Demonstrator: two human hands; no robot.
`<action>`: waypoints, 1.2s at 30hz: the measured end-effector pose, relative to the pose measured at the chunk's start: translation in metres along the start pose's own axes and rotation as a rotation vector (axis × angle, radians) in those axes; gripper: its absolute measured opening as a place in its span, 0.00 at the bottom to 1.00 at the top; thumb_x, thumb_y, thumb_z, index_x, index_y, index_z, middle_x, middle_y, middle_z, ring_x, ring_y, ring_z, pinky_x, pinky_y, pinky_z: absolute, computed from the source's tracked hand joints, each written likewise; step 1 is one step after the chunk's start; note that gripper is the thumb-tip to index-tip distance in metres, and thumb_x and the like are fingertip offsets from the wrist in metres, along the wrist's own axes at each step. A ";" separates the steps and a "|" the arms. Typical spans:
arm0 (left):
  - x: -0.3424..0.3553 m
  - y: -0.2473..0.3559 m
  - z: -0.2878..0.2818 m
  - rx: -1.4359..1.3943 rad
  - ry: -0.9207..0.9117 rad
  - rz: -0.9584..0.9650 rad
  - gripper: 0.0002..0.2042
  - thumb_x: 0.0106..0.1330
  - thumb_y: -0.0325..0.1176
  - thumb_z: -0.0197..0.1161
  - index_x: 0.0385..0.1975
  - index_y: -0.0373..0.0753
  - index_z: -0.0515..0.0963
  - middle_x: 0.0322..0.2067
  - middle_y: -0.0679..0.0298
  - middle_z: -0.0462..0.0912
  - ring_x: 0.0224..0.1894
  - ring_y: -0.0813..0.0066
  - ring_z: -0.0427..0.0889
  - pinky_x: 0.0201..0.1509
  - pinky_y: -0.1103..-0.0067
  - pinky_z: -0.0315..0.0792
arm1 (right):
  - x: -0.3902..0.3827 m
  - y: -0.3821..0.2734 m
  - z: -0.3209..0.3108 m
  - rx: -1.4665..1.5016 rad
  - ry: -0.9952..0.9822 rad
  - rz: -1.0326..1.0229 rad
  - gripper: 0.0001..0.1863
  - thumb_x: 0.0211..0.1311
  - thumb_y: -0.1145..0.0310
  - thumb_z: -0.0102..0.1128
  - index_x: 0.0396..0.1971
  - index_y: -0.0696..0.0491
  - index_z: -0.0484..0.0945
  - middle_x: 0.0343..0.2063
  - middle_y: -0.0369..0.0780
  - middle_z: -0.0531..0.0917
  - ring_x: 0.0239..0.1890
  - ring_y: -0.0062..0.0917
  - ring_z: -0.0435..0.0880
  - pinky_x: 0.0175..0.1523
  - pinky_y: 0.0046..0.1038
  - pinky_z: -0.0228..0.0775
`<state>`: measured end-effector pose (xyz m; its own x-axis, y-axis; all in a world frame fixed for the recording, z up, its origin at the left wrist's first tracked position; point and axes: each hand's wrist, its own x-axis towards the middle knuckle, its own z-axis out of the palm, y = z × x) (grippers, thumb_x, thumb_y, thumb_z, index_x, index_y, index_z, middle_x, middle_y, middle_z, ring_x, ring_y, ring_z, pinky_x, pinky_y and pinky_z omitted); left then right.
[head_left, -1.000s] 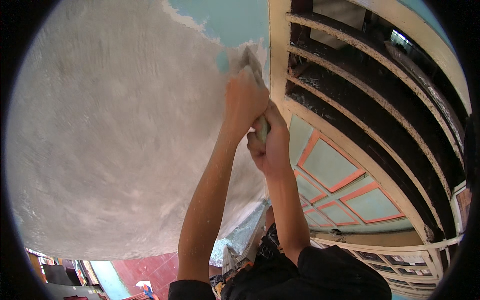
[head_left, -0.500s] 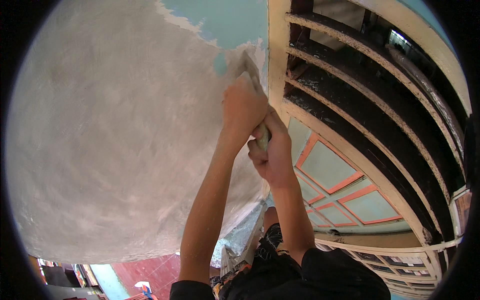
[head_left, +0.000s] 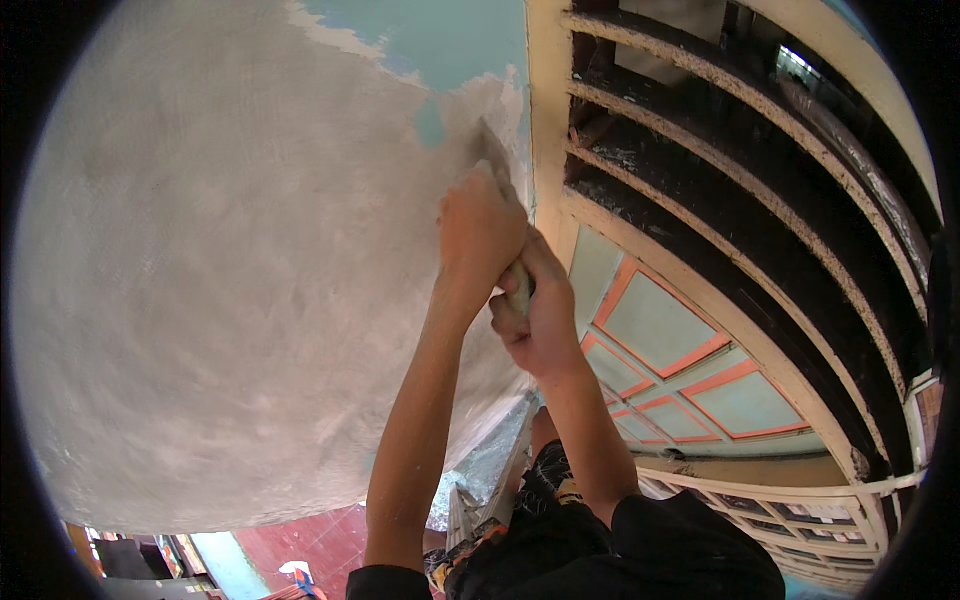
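Note:
Both my hands are on one trowel, which lies against a wall coated in grey plaster (head_left: 250,220). My left hand (head_left: 481,222) is closed over the upper part of the trowel, near its blade (head_left: 486,137). Just below and to the right, my right hand (head_left: 540,310) wraps round the pale handle (head_left: 521,288). The narrow blade points up along the wall's right edge. Much of the trowel is hidden by my fingers. Above it, bare blue-green paint (head_left: 450,40) shows past the ragged plaster edge, with a small blue-green spot (head_left: 429,122) left of the blade.
Close on the right, a cream frame (head_left: 548,120) borders dark openings with dusty slats (head_left: 700,190). Lower down are pale panels with orange trim (head_left: 660,315). Beneath me stands what looks like a ladder (head_left: 462,515), above a red floor (head_left: 300,550).
Both hands and the trowel have slid a short way down the wall along its right edge. Their hold on the trowel looks the same.

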<state>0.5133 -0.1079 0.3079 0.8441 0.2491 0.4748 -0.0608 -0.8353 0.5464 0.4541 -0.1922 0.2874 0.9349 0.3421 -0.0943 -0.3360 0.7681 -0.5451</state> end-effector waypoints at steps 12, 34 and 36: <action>0.032 0.010 0.021 0.116 -0.043 0.078 0.09 0.59 0.31 0.54 0.30 0.31 0.77 0.31 0.43 0.81 0.38 0.40 0.81 0.42 0.56 0.75 | 0.037 0.002 -0.023 0.136 -0.055 -0.035 0.09 0.71 0.57 0.44 0.37 0.44 0.71 0.20 0.28 0.68 0.09 0.11 0.55 0.11 0.15 0.44; -0.002 -0.015 0.031 0.096 -0.165 -0.033 0.12 0.60 0.33 0.54 0.34 0.30 0.77 0.34 0.41 0.81 0.40 0.39 0.80 0.47 0.56 0.73 | 0.009 0.017 -0.030 0.116 0.074 0.077 0.13 0.73 0.56 0.41 0.29 0.44 0.70 0.16 0.28 0.70 0.06 0.11 0.52 0.09 0.13 0.39; 0.007 -0.012 0.038 0.091 -0.159 -0.005 0.13 0.61 0.34 0.54 0.35 0.28 0.76 0.35 0.39 0.80 0.40 0.37 0.79 0.47 0.55 0.71 | 0.029 0.016 -0.036 0.153 0.142 0.043 0.13 0.73 0.56 0.42 0.29 0.44 0.70 0.16 0.27 0.69 0.06 0.11 0.53 0.09 0.13 0.39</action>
<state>0.5400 -0.1145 0.2784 0.9182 0.1789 0.3534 -0.0141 -0.8768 0.4806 0.4800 -0.1894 0.2464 0.9222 0.3052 -0.2374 -0.3796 0.8311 -0.4064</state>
